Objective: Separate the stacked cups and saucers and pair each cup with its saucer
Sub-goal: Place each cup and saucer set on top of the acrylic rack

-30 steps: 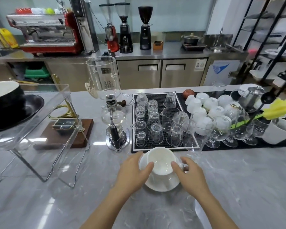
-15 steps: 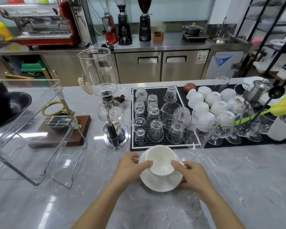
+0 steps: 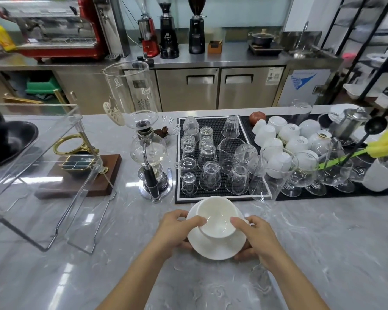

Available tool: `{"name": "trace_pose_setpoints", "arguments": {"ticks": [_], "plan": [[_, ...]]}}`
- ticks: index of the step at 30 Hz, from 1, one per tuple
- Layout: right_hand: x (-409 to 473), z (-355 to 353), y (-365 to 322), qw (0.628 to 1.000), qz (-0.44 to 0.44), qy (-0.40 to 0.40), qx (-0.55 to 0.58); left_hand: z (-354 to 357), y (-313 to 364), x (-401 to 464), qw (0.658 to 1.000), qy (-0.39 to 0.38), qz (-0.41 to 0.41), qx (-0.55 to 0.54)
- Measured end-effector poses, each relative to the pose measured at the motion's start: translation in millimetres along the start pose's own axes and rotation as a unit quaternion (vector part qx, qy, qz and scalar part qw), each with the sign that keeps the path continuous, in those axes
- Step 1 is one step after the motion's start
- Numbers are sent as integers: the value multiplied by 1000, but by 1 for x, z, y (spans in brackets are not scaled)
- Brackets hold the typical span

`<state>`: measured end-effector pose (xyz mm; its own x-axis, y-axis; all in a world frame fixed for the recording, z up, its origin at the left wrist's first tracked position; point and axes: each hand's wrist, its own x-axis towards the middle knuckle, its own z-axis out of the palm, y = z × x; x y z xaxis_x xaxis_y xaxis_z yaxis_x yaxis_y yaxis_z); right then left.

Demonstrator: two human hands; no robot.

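A white cup (image 3: 216,217) sits in a white saucer (image 3: 217,248) at the middle of the grey marble counter. The stack is tilted toward me, its front edge lifted. My left hand (image 3: 177,231) grips the left side, thumb on the cup's rim and fingers under the saucer. My right hand (image 3: 254,238) holds the right side the same way. Whether more cups or saucers are nested in the stack I cannot tell.
Just behind stands a black mat (image 3: 213,128) with several upturned glasses. Upturned white cups (image 3: 278,139) and stemmed glasses (image 3: 300,175) fill the right. A glass siphon brewer (image 3: 148,153) stands left of the mat, and a clear acrylic stand (image 3: 43,175) further left.
Both hands have slid from the cup's sides down to the saucer's edge and have tipped cup and saucer toward me. The view has tilted down and moved closer.
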<state>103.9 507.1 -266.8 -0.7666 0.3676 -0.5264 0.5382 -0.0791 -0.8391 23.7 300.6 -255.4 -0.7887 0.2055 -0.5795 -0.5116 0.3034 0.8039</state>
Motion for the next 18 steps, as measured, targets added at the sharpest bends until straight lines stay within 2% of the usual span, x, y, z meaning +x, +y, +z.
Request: {"name": "trace_pose_setpoints", "arguments": {"ticks": [10,18], "plan": [[-7,5,5,999,-41,32,-6,1,-3,-24,999,19,-2,-34],[-34,14,10,995,-102,18,-4,-15,-14,-63,995,49,42,-82]]}}
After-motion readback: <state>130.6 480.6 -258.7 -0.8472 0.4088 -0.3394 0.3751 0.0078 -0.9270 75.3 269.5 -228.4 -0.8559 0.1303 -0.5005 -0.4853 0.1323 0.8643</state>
